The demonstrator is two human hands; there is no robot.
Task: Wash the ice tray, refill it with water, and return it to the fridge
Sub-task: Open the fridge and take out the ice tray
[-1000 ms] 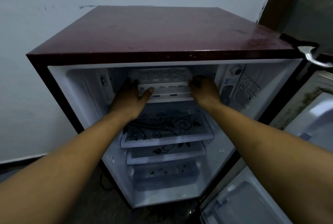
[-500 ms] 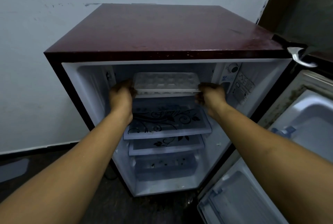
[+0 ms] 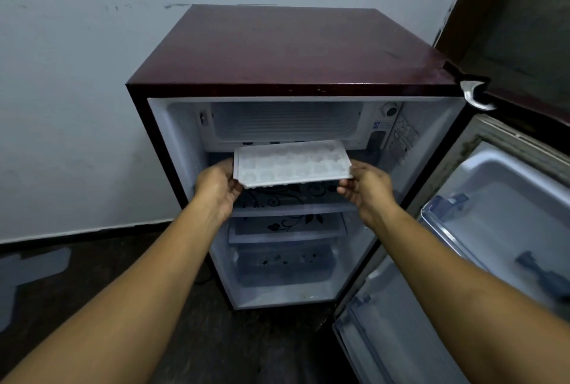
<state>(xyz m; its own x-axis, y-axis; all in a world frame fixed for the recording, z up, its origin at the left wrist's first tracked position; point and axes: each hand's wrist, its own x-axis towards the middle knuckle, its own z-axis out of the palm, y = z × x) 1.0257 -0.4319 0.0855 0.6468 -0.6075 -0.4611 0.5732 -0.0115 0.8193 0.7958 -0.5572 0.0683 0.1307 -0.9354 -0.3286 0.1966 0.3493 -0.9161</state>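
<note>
As left grip (image 3: 217,189), right grip (image 3: 365,187) pinch ends, white ice tray (image 3: 291,164) looks frosted.

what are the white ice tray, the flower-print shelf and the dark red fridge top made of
White rectangular ice tray: likely plastic, matte and slightly translucent, with moulded cube pockets.
Flower-print shelf: probably glass or clear plastic; the black pattern sits on a see-through, smooth sheet.
Dark red fridge top: apparently painted metal, semi-gloss, with scuffs.
</note>
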